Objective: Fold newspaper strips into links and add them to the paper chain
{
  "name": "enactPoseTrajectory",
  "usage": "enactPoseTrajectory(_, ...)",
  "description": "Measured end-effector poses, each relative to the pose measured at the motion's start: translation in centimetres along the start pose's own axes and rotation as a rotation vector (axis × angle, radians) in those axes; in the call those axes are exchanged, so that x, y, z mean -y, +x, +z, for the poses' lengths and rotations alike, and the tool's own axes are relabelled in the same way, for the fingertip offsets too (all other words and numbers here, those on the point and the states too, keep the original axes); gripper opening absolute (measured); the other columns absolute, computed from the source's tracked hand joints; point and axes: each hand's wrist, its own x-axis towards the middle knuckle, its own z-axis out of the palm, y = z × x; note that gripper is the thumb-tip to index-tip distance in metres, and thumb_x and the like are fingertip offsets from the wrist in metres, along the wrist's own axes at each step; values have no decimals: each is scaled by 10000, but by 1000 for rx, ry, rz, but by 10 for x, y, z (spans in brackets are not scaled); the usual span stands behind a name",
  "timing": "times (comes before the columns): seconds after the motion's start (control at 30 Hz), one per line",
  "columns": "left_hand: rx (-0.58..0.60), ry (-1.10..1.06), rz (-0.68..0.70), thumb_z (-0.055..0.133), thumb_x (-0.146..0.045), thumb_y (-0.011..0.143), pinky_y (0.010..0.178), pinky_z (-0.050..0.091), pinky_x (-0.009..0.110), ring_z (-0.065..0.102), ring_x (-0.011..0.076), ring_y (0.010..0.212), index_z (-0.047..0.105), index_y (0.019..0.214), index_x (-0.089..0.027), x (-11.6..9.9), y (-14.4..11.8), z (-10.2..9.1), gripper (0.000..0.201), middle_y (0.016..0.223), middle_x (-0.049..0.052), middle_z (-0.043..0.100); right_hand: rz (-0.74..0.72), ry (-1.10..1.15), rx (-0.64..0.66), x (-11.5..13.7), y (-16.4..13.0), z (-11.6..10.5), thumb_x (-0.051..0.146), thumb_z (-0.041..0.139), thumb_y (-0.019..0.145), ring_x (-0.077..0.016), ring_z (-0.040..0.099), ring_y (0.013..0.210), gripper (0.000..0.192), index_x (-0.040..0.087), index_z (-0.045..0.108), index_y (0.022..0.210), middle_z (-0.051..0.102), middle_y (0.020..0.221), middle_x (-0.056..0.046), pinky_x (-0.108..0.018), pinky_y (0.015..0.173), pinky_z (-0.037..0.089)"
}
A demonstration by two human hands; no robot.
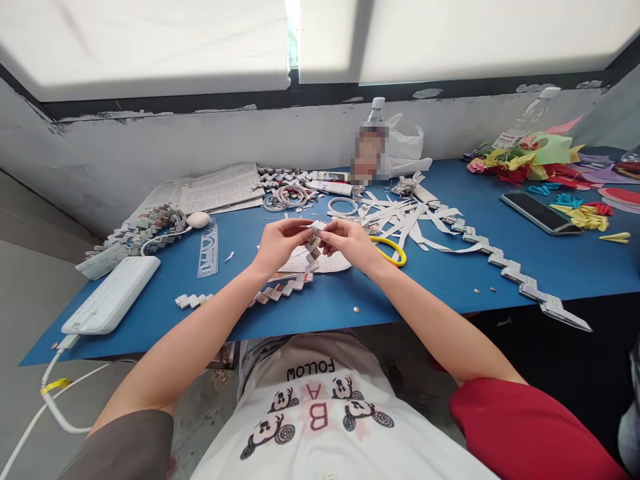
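Between the fingertips of my left hand (281, 245) and my right hand (350, 241) is the end of a zigzag chain (287, 289) of folded printed paper. Both hands pinch it above the blue table. From my fingers the chain hangs down and curves left along the tabletop, passing behind my left forearm. Its far end of pale links (190, 301) shows beyond that arm. Under my hands lies a sheet of paper (335, 262), partly covered. A yellow looped handle (400, 257) sits beside my right wrist; the rest of it is hidden.
Loose white paper strips (410, 220) spread right of centre, near another zigzag chain (510, 270). Newspapers (215, 190), a ruler (208, 250) and a white power strip (113, 297) are left. A bottle (370, 147) stands behind; a phone (540, 213) and coloured paper (540, 157) lie right.
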Motion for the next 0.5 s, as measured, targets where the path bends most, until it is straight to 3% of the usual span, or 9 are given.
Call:
enactPoseTrajectory(0.33,59,68,46,814,-345,634,876,535,379,695,244,925,632,1192,-202,-9,-7,2,604,953,59,749,-183,-34,-25,-1,-3,-1,481,719,707,-115,576,540,344,179,564,763,612,616,10,-260,535,485)
enactPoseTrajectory(0.5,40,129,74,796,-424,641,838,535,363,694,250,877,725,883,-173,-8,-7,1,356,870,56,751,-270,-41,-58,0,-6,0,496,692,731,-111,549,579,334,193,559,776,589,663,18,-260,565,465)
